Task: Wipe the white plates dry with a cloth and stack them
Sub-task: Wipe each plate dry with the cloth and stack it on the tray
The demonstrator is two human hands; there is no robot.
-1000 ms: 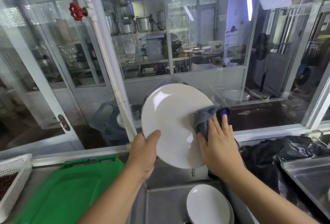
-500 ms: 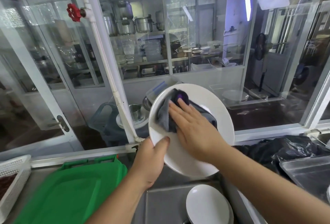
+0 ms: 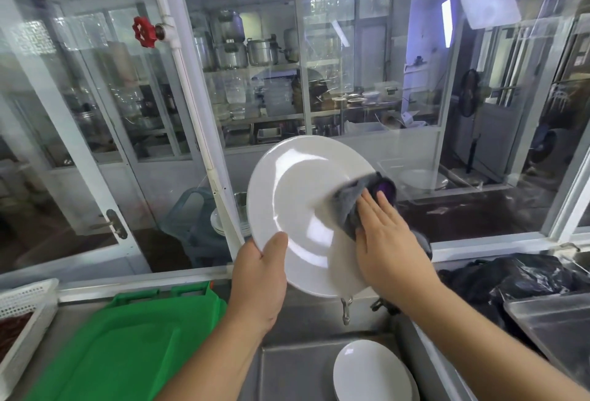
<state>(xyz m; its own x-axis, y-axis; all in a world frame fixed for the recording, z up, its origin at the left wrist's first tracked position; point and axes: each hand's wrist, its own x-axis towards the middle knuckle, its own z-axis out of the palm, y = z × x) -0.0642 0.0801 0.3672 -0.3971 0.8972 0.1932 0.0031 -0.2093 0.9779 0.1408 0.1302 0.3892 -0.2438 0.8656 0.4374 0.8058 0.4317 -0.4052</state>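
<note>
- A round white plate (image 3: 303,209) is held up near the centre of the frame, tilted so its glossy face looks toward the camera, with bright glare streaks across its shallow well and wide flat rim.
- The left hand (image 3: 258,276) grips the plate's lower left edge, thumb curled over the front rim and the fingers hidden behind.
- The right hand (image 3: 386,241) lies flat with straight, close-set fingers, pressing a bunched grey cloth (image 3: 354,206) against the right side of the plate; the cloth looks soft and creased, with a dark purple patch at its upper fold.
- At the bottom of the frame, right of centre, a stack of white plates (image 3: 373,372) sits in a steel sink (image 3: 287,368), whose floor is bare to the left of the stack.
- A small tap (image 3: 346,309) juts out just below the held plate's lower edge.
- At lower left lies a smooth green plastic tray (image 3: 121,346), with a white mesh basket (image 3: 25,308) at the far left edge.
- At right sit crumpled black plastic (image 3: 523,279) and a steel tray (image 3: 555,321).
- A glass partition (image 3: 351,81) with white frames stands close behind the plate.
</note>
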